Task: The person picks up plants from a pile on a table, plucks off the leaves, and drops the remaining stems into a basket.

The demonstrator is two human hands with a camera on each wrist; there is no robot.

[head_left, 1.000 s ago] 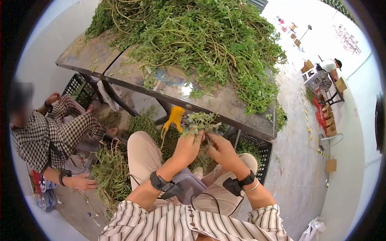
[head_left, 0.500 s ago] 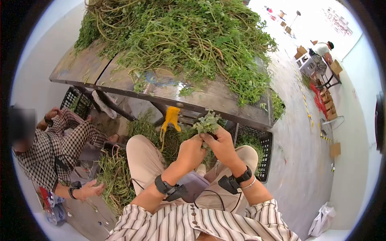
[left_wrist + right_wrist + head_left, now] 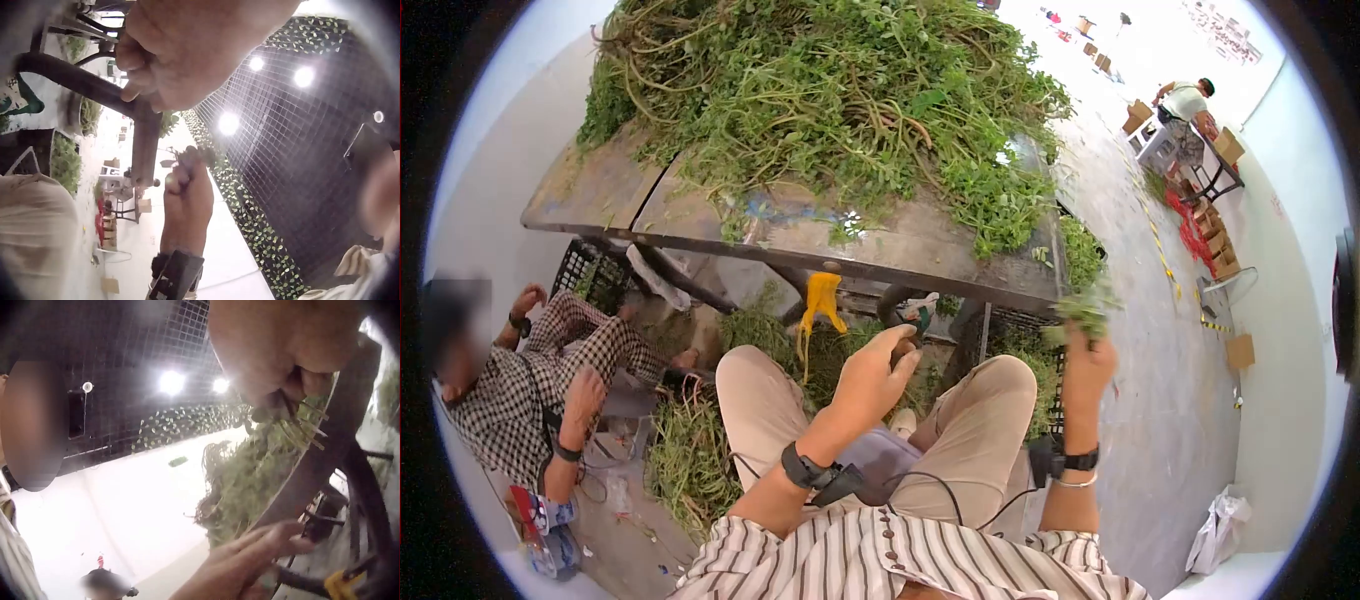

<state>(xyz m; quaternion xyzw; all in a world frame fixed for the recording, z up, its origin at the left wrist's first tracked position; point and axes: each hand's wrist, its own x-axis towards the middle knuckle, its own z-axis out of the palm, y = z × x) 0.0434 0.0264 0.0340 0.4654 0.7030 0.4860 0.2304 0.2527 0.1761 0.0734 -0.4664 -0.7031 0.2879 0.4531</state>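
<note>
Raised at the right, beside the table's front corner, my right hand (image 3: 1088, 382) grips a small bunch of green sprigs (image 3: 1090, 308). Cut stems (image 3: 303, 428) stick out below its curled fingers in the right wrist view. My left hand (image 3: 872, 375) is over my lap, below the table edge, thumb and fingers apart and loosely bent, with no sprigs seen in it. The right wrist view shows the left hand (image 3: 250, 559) with extended fingers. A large heap of leafy stems (image 3: 830, 110) lies on the wooden table (image 3: 920, 245).
A yellow glove-like item (image 3: 822, 300) hangs from the table's front edge. More greens (image 3: 690, 445) lie on the floor at left, near a seated person in a checked outfit (image 3: 505, 420). Crates (image 3: 580, 265) stand under the table. Another person (image 3: 1185, 100) is far back at right.
My hands have moved apart. The right hand has swung right and up with the sprigs, while the left has stayed over my lap, away from the bunch. The seated person's lower arm has risen.
</note>
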